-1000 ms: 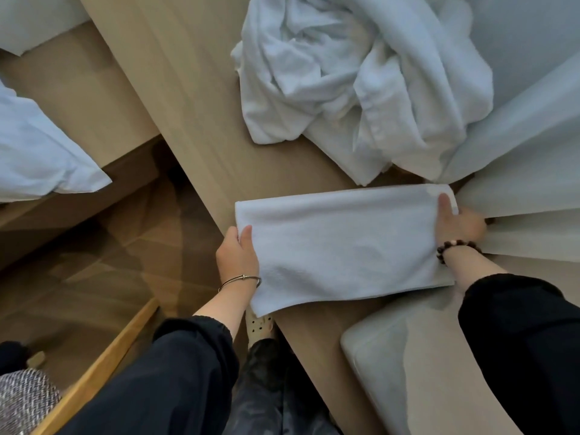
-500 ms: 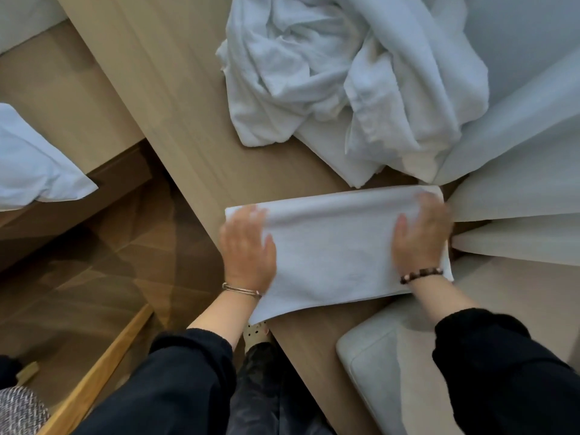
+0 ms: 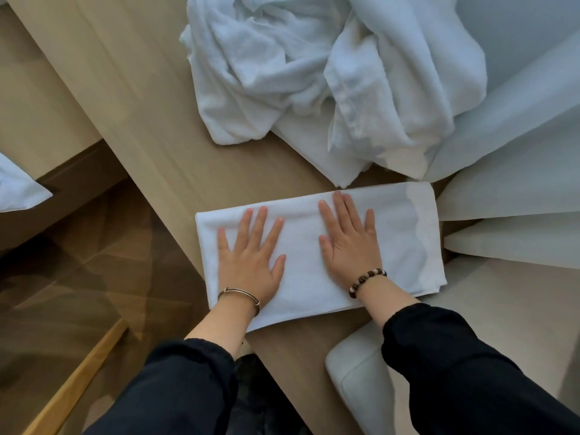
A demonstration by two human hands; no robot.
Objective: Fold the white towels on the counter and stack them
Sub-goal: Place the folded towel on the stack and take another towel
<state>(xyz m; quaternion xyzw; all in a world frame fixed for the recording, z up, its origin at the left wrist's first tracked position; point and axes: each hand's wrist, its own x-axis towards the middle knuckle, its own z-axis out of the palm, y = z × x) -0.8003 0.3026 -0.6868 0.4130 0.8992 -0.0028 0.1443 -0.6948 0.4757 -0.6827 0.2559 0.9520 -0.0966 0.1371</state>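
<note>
One folded towel [image 3: 398, 233] lies flat at the near edge of the desk [image 3: 150, 120], pressed by the flat, released left hand [image 3: 251, 262] and right hand [image 3: 350, 243], while the crumpled pile [image 3: 314, 73] behind remains unfolded and no stack is visible.

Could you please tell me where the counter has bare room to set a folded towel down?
Most bare counter lies left of the crumpled towel pile, running down to the folded towel. A smaller patch sits between that towel and the pale cushion. The right side is crowded: pile, folded towel and pale fabric panels meet.
</note>
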